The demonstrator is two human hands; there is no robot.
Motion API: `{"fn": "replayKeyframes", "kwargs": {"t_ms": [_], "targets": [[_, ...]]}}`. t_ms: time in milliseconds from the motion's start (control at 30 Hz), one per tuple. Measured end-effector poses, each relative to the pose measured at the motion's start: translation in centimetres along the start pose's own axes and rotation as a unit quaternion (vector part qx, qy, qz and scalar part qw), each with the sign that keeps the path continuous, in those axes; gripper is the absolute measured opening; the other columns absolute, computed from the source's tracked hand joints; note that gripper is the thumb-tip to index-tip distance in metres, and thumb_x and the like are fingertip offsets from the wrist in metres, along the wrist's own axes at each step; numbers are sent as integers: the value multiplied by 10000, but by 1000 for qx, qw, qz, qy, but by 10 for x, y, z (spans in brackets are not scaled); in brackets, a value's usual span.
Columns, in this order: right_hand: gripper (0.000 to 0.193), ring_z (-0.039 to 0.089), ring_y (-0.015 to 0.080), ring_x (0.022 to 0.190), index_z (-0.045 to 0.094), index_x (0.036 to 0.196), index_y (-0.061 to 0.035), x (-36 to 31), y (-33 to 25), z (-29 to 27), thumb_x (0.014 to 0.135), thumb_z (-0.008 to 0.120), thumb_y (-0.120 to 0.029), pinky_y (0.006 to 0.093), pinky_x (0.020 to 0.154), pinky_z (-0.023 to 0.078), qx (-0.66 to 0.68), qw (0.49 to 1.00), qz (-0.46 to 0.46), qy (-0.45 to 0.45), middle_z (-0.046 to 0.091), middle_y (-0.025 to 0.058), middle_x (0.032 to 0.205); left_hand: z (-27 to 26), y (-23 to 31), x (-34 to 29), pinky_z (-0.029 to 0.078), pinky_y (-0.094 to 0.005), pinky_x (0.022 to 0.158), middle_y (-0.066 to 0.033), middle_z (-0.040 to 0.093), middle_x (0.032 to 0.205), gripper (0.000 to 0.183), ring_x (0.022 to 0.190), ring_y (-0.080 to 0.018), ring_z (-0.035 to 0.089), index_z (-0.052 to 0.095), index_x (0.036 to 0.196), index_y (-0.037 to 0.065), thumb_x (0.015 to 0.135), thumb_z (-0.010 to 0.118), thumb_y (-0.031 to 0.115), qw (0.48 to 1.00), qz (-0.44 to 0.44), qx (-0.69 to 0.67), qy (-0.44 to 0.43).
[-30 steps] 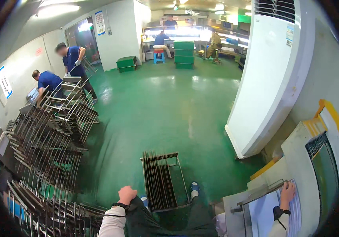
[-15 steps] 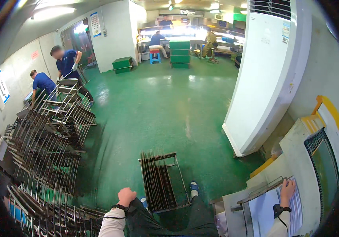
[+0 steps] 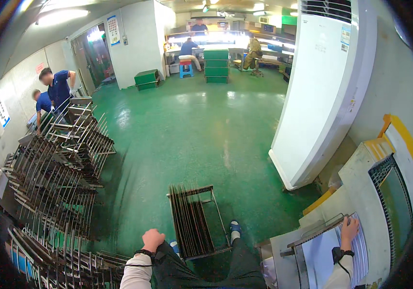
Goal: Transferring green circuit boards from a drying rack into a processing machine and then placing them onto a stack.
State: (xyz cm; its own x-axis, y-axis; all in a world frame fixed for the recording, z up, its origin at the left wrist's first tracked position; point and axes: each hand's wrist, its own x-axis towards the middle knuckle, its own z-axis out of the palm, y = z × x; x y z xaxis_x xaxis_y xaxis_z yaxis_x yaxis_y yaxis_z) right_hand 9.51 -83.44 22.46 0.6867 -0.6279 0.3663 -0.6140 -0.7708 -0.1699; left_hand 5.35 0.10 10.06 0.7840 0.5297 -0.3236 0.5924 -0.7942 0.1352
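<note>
- At the lower right, beside the person, white sheets sit in a metal rack, their edges packed close together; the frame probably keeps them lined up, though their exact lean is unclear
- Over their far edge, near the rack's bar, lies the right hand, fingers bent; I cannot tell whether it pinches a sheet or just rests there
- By the left knee, the left hand is folded in with fingers pressed together, nothing showing in it; the leg seems to bear its weight
- Between the feet, in blue slippers, a floor rack holds a row of thin dark pieces on its left part; the spacing likely stops them rubbing, and the spot keeps it within reach
- Along the left wall, more metal racks crowd together, perhaps to leave the walkway free; two co-workers in blue stand behind them
- Farther off, green boxes are stacked, likely to save floor
</note>
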Motion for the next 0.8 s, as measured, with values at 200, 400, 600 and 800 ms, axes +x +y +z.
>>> {"fn": "replayKeyframes", "kwargs": {"t_ms": [200, 400, 600, 800], "targets": [[420, 480, 299, 1210, 645, 1115, -68, 3, 17, 16, 910, 583, -430, 519, 996, 357, -3, 999, -16, 46, 547, 87, 1232, -3, 3, 0, 525, -455, 850, -184, 703, 1005, 411, 956, -364, 668, 731, 951, 59, 733, 593, 379, 1000, 2, 5, -4], [404, 494, 299, 1181, 641, 1104, -67, 5, 18, 22, 916, 575, -419, 517, 978, 363, -8, 998, -22, 53, 552, 82, 1192, 2, 1, 3, 524, -456, 847, -193, 703, 1000, 411, 952, -369, 668, 732, 947, 53, 730, 596, 375, 1000, 1, 3, 0], [399, 505, 298, 1167, 643, 1106, -64, 2, 9, 11, 917, 575, -410, 518, 989, 358, 9, 999, -16, 33, 557, 80, 1178, 4, -3, 4, 521, -464, 843, -199, 702, 995, 403, 950, -373, 668, 733, 940, 50, 730, 595, 365, 1000, 4, -3, 3], [391, 501, 290, 1177, 645, 1105, -70, 1, 10, 10, 916, 576, -406, 516, 999, 350, 10, 999, -15, 36, 557, 75, 1183, 1, 1, 2, 525, -464, 841, -203, 700, 992, 399, 945, -380, 668, 735, 923, 49, 730, 592, 367, 1000, 2, -2, 3]]}}
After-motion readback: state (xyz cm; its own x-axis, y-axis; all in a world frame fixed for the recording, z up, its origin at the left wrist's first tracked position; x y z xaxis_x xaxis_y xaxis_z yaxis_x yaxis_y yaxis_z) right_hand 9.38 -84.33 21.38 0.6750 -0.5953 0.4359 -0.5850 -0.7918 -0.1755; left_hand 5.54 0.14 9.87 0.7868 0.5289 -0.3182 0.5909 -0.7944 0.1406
